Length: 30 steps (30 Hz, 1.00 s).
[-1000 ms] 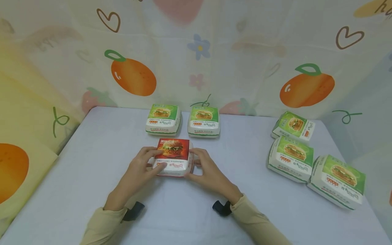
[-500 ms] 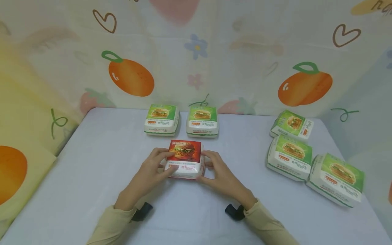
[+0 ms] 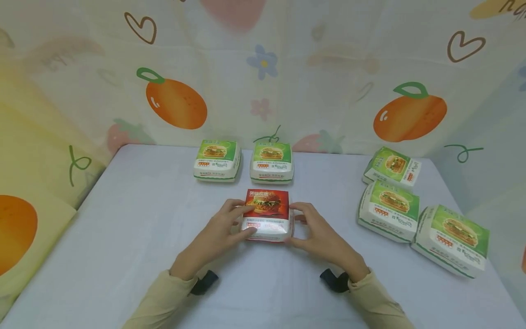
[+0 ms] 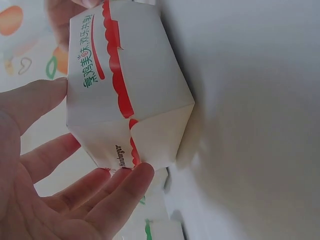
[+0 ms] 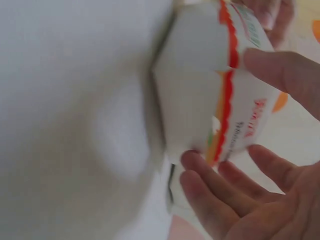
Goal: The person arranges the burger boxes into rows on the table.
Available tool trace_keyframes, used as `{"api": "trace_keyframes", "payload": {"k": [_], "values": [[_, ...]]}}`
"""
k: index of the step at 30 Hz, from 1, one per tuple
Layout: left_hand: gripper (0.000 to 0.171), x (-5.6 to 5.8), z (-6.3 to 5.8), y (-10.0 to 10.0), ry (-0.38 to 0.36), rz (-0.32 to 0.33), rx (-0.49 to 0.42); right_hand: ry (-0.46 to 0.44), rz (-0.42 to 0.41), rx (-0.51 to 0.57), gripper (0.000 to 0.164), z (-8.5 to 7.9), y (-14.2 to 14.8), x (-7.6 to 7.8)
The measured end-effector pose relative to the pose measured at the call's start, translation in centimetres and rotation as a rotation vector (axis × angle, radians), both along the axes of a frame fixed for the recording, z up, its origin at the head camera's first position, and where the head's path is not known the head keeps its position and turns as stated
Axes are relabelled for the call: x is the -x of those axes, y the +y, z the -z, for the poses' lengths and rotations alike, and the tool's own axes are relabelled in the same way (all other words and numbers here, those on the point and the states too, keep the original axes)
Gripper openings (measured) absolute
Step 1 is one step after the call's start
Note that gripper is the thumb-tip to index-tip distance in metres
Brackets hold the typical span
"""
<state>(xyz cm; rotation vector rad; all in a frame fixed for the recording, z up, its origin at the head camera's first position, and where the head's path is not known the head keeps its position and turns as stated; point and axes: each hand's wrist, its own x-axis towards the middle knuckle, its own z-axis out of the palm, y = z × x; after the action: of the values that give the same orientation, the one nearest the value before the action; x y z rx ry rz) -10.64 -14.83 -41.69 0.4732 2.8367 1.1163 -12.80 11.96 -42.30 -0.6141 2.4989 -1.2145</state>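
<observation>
A red-and-white burger box (image 3: 267,214) stands upright at the middle of the table in the head view, held between both hands. My left hand (image 3: 219,234) grips its left side, thumb at the near corner and fingertips along the side wall. On the opposite side my right hand (image 3: 324,238) grips it, with the thumb at the near right corner. In the left wrist view the white wall of the burger box (image 4: 120,75) shows a red scalloped band, its bottom close to the cloth. The right wrist view, somewhat blurred, shows the burger box (image 5: 200,95) with fingertips against its side.
Behind the red box sit two green-and-white burger boxes, one at left (image 3: 217,161) and one at right (image 3: 271,163). More green boxes crowd the right side: a far box (image 3: 392,167), a middle box (image 3: 389,210) and a near box (image 3: 451,240). A printed curtain (image 3: 320,82) backs the white-covered table (image 3: 123,219).
Both hands have moved right along the table with the red burger box between them, now in front of the right-hand back box. The green boxes have stayed put.
</observation>
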Motion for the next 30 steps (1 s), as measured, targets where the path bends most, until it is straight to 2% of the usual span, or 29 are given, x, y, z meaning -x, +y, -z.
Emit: {"api": "trace_keyframes", "payload": {"k": [9,17,30], "values": [[0.058,0.3,-0.2,2.0,-0.009,0.032,-0.003,-0.056,0.008,-0.022,0.079,-0.7,2.1,0.8],[0.059,0.6,0.1,3.6,-0.037,0.052,-0.026,-0.127,0.028,-0.053,0.088,-1.5,3.8,1.2],[0.059,1.3,0.5,5.6,-0.018,0.109,-0.051,-0.128,0.031,-0.088,0.089,-2.4,6.1,1.7]]}}
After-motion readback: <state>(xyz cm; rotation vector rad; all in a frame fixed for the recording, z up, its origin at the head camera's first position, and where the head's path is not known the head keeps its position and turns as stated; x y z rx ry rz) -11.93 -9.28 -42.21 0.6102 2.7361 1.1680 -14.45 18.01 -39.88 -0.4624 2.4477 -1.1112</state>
